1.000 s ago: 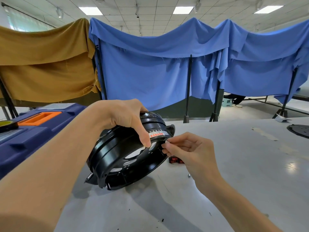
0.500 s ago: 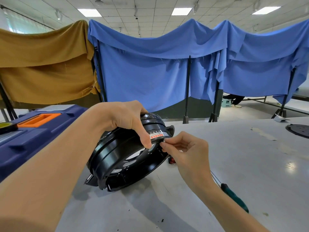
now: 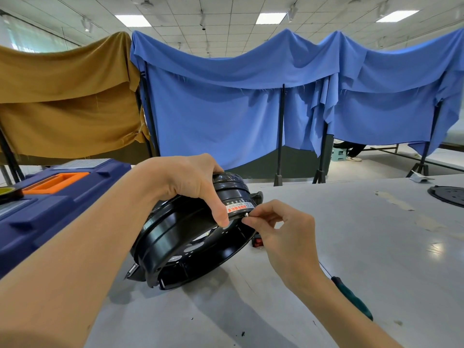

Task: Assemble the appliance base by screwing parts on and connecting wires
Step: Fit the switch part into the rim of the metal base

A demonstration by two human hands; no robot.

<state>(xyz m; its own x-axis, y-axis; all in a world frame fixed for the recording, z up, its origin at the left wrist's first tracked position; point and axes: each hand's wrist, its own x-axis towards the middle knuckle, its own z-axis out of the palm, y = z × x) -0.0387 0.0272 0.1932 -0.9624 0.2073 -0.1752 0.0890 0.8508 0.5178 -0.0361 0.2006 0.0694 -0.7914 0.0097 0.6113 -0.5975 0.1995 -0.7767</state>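
Your L hand (image 3: 185, 182) grips the black base (image 3: 180, 237) from above, tilted on the table (image 3: 351, 247). Your R hand (image 3: 288, 234) pinches a screw (image 3: 246, 214) against its rim.

The person's bare left hand (image 3: 185, 183) and bare right hand (image 3: 288, 237) both show. The skin is uncovered from the fingers along each arm to the picture's edge. The left forearm (image 3: 88, 259) looks big, being close to the camera. The right forearm (image 3: 334, 310) looks thinner. The nails that show are short and plain.
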